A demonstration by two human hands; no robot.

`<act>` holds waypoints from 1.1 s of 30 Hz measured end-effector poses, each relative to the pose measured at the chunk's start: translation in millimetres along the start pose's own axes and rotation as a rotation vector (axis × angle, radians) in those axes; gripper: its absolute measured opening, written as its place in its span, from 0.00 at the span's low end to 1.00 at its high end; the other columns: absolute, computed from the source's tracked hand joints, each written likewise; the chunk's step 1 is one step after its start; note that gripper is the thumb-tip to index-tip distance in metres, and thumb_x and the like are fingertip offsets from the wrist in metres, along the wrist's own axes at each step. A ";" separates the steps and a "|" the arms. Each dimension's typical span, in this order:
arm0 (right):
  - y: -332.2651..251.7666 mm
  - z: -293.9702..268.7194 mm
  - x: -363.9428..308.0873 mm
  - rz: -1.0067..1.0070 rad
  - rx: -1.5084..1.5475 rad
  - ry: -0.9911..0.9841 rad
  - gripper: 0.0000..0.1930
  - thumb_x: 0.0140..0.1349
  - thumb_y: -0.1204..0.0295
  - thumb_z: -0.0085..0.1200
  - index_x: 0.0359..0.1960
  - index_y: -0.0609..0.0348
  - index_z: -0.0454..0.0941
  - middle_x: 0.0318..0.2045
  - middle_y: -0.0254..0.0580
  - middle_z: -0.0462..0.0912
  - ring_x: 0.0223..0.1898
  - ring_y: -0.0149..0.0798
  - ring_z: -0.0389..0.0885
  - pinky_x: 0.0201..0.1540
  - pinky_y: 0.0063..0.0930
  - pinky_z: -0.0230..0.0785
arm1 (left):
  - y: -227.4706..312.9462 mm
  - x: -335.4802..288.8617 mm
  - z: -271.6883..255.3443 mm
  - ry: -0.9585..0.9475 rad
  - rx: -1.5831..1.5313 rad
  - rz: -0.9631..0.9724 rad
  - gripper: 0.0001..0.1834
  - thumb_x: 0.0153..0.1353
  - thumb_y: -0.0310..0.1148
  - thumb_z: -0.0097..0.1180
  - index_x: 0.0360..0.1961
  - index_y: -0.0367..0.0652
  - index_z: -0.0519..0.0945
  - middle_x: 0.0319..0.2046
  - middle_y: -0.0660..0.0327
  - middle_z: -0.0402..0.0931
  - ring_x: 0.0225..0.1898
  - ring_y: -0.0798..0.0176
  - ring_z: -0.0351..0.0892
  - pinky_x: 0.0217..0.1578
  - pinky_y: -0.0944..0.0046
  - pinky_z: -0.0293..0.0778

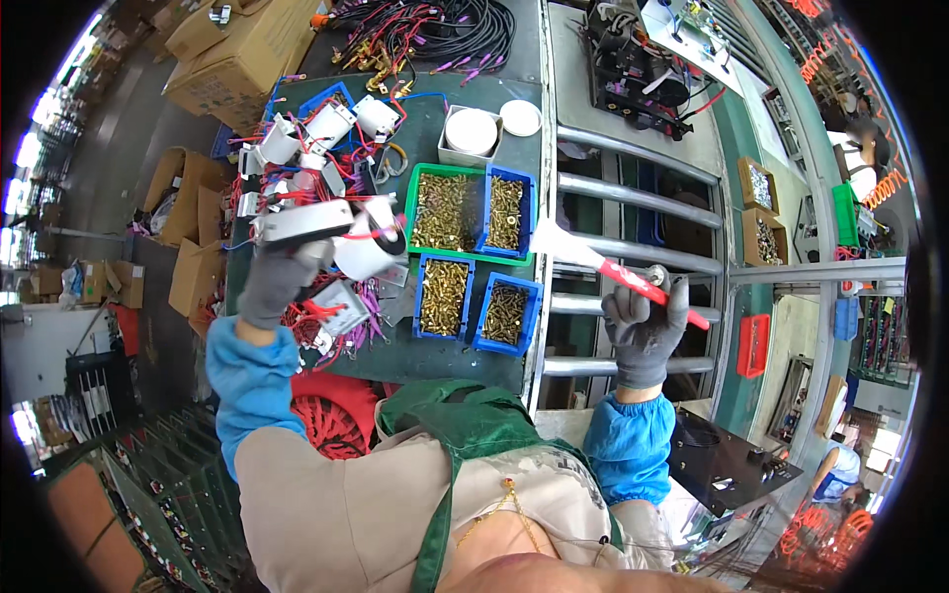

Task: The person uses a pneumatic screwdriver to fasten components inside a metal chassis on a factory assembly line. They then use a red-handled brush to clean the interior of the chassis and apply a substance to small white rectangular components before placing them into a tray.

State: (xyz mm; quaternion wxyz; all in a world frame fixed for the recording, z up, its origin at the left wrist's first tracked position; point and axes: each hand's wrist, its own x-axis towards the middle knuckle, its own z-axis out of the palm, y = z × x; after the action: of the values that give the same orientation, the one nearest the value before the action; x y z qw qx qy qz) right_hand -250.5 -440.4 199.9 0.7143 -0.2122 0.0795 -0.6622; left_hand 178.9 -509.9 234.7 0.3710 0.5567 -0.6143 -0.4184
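Note:
My left hand point(280, 282), in a grey glove, is closed on a rectangular white-and-black part point(308, 223) above a pile of wired parts. Beside that part is a white cylindrical part point(364, 247) with a red wire. My gloved right hand point(647, 321) is closed around the red handle of a brush point(633, 282), held over the rollers. Its pale head point(559, 240) points left, toward the screw bins. A small shiny metal piece point(655, 276) shows at the right fingertips; its kind is unclear. An open tub of white material point(471, 131) stands farther back, with a round white lid point(521, 118) beside it.
Brass screws fill a green tray point(415, 212) and several blue bins point(442, 296) on the dark bench. Black cables with brass fittings point(395, 44) lie at the back. A roller conveyor point(633, 193) runs along the right, with a black machine unit point(638, 79) at its far end. Cardboard boxes point(242, 69) stand left.

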 end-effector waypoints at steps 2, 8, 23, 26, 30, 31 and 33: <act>-2.2 10.1 0.2 -0.020 0.000 0.203 0.27 0.64 0.49 0.47 0.45 0.65 0.74 0.32 0.43 0.78 0.29 0.38 0.73 0.33 0.27 0.68 | -16.6 6.6 24.6 -0.120 -0.215 -0.031 0.18 0.51 0.24 0.60 0.46 0.40 0.77 0.39 0.63 0.79 0.39 0.72 0.77 0.41 0.67 0.74; 13.9 18.5 15.5 0.113 -0.209 0.486 0.21 0.61 0.55 0.52 0.41 0.63 0.75 0.30 0.43 0.79 0.28 0.34 0.78 0.28 0.21 0.70 | -44.2 -1.7 73.0 -0.298 -0.388 -0.111 0.23 0.48 0.22 0.65 0.48 0.39 0.76 0.44 0.58 0.79 0.45 0.64 0.78 0.47 0.63 0.75; 73.6 67.7 73.7 0.531 -0.809 0.312 0.12 0.57 0.62 0.57 0.29 0.58 0.76 0.18 0.34 0.78 0.15 0.20 0.68 0.17 0.13 0.57 | -28.4 -5.8 80.3 -0.206 0.070 0.364 0.18 0.44 0.30 0.68 0.38 0.41 0.81 0.29 0.57 0.80 0.30 0.58 0.80 0.33 0.63 0.72; 67.5 76.0 73.1 0.505 -0.935 0.319 0.11 0.58 0.63 0.58 0.30 0.59 0.77 0.18 0.33 0.78 0.17 0.20 0.69 0.20 0.14 0.60 | -34.4 -5.8 82.5 -0.211 0.090 0.366 0.19 0.43 0.29 0.67 0.39 0.42 0.80 0.32 0.56 0.80 0.32 0.57 0.80 0.34 0.62 0.73; 54.0 92.0 74.3 0.503 -1.105 0.329 0.10 0.58 0.66 0.58 0.30 0.62 0.78 0.19 0.35 0.79 0.19 0.23 0.73 0.22 0.16 0.64 | -29.6 -3.8 81.9 -0.263 0.173 0.380 0.20 0.43 0.29 0.66 0.41 0.43 0.80 0.34 0.55 0.79 0.34 0.55 0.80 0.36 0.61 0.73; 50.9 92.0 73.0 0.464 -1.123 0.340 0.10 0.58 0.66 0.58 0.29 0.62 0.78 0.19 0.35 0.79 0.19 0.23 0.73 0.23 0.16 0.64 | -27.4 -4.0 83.6 -0.273 0.149 0.358 0.19 0.43 0.29 0.66 0.40 0.43 0.80 0.34 0.55 0.79 0.34 0.54 0.80 0.36 0.61 0.73; 42.5 91.0 70.9 0.392 -1.157 0.353 0.10 0.57 0.67 0.58 0.29 0.62 0.79 0.19 0.36 0.79 0.20 0.23 0.74 0.23 0.15 0.65 | -26.2 -4.4 83.4 -0.275 0.120 0.344 0.19 0.43 0.30 0.66 0.40 0.43 0.80 0.34 0.55 0.79 0.35 0.54 0.80 0.37 0.61 0.73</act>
State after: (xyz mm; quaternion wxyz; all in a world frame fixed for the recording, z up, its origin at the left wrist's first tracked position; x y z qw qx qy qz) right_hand -168.0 -490.5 276.1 0.5682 -0.4328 0.5783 -0.3942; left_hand 112.2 -497.9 179.2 0.3158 0.4025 -0.7688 -0.3836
